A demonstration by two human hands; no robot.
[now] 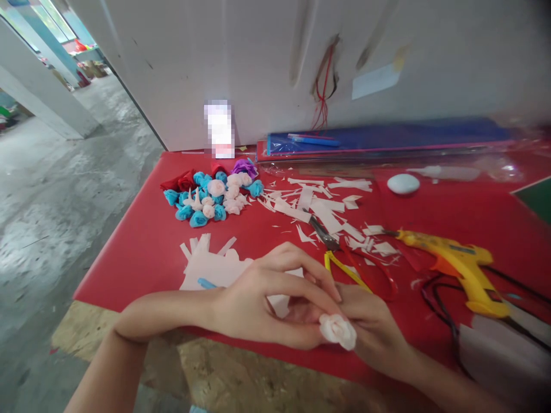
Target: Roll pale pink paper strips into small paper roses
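Observation:
A small pale pink rose (pixel 338 331), made of thin petal-like layers, sits at the fingertips of my left hand (pixel 258 298). Thumb and fingers of that hand are closed on it. Crossing underneath from the right, my right hand (pixel 379 330) lies against the left one and close to the rose. Its fingers are mostly hidden behind my left hand. Beneath my left wrist are pale sheets (pixel 215 272) with cut strips and a blue pen-like stick (pixel 206 283). Just beyond my hands lie scissors (pixel 329 241) with one yellow and one red handle.
Blue, pink, red and purple roses (pixel 209 198) cluster at the table's (pixel 129 258) back left. White scraps (pixel 321 206) spread across the middle. A yellow glue gun (pixel 460 264) with a cord lies right, a white oval object (pixel 403 183) behind it. A blurred bright screen (pixel 220 129) leans on the wall.

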